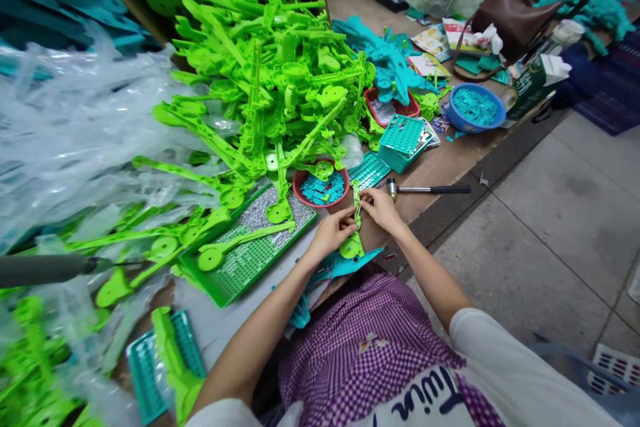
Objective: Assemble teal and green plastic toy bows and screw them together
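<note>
Between my two hands, a long lime-green plastic part (352,246) with a round end lies at the table's front edge, its round end toward me. My left hand (334,232) pinches its middle from the left. From the right, my right hand (380,209) closes its fingers on the upper stretch. Whatever small piece may sit under the fingertips is hidden. Below the part lies a turquoise plastic piece (345,265). Just beyond my hands stands a red bowl (297,188) of small turquoise pieces. A hammer (425,189) with a black grip rests right of my right hand.
A large heap of lime-green parts (280,80) spreads behind and to the left. A green tray (235,283) of small metal pieces stands left of my left hand. Beyond are a turquoise basket (397,159), a blue bowl (470,125) and a brown bag (510,20). A screwdriver-like tool (45,269) juts in at left.
</note>
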{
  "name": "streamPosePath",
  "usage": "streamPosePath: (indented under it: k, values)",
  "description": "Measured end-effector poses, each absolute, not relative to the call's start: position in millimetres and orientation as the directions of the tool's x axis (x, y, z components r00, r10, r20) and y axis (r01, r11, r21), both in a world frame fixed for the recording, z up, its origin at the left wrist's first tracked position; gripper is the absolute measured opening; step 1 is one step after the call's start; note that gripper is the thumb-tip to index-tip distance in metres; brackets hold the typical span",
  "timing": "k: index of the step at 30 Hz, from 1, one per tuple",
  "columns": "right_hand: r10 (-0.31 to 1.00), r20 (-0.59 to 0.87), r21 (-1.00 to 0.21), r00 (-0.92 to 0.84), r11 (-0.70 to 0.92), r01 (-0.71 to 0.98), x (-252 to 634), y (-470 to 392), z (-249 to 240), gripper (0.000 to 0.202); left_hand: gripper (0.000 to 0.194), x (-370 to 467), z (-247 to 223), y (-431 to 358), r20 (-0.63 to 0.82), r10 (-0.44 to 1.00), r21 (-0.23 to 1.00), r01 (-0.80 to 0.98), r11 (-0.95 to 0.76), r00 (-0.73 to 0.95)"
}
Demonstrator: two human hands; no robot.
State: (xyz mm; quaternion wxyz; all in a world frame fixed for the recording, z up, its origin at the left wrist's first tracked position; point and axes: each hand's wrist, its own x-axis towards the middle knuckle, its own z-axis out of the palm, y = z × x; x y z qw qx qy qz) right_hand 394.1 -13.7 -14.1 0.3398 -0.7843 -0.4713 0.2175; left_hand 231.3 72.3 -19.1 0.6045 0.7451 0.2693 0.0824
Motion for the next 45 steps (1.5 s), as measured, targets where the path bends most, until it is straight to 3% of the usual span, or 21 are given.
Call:
streamPosePath:
  k: [3,8,13,16,21,26,36,42,45]
  values:
    - [0.859,-0.054,-0.757,0.509,-0.368,0.54,392.0,-11.0,-12.4,0.016,0.06,233.0,-15.9,75.1,-0.229,0.475,0.943,0.314,-0.107,0.85]
    - [0.816,-0.155,-0.662,0.558,-0.505,0.554,390.5,-5.2,-4.1,0.014,0.06,235.7,-15.3,78.9,-0.264,0.454,0.949,0.312,-0.032,0.851]
    - [0.919,0.025,-0.627,0.393,-0.292,0.722,383.2,-13.8,-4.9,0.028,0.06,238.2,-17.7,79.9,-0.276,0.459,0.951,0.309,0.005,0.844]
    - [0.953,0.05,-0.614,0.298,-0.206,0.762,378.8,-26.0,-6.4,0.031,0.056,239.1,-15.2,78.0,-0.258,0.493,0.939,0.336,-0.075,0.831]
    - [0.946,0.01,-0.616,0.323,-0.249,0.748,374.6,-37.7,-6.3,0.037,0.049,233.2,-6.0,69.1,-0.2,0.545,0.899,0.374,-0.229,0.814]
    - [0.93,-0.04,-0.608,0.365,-0.313,0.73,373.8,-37.4,-4.0,0.033,0.017,221.7,0.0,58.4,-0.139,0.594,0.776,0.46,-0.432,0.792]
    - [0.927,-0.063,-0.583,0.37,-0.335,0.74,374.7,-36.5,-2.6,0.033,0.028,213.7,4.8,41.3,-0.045,0.537,0.613,0.447,-0.651,0.843]
    - [0.968,0.025,-0.741,0.249,-0.149,0.655,386.1,-47.5,-10.8,0.052,0.02,218.4,4.4,50.5,-0.114,0.645,0.754,0.488,-0.439,0.756]
    - [0.954,0.113,-0.731,0.277,-0.109,0.674,378.0,-52.8,-12.7,0.04,0.024,221.4,0.4,54.9,-0.211,0.694,0.81,0.521,-0.271,0.688]
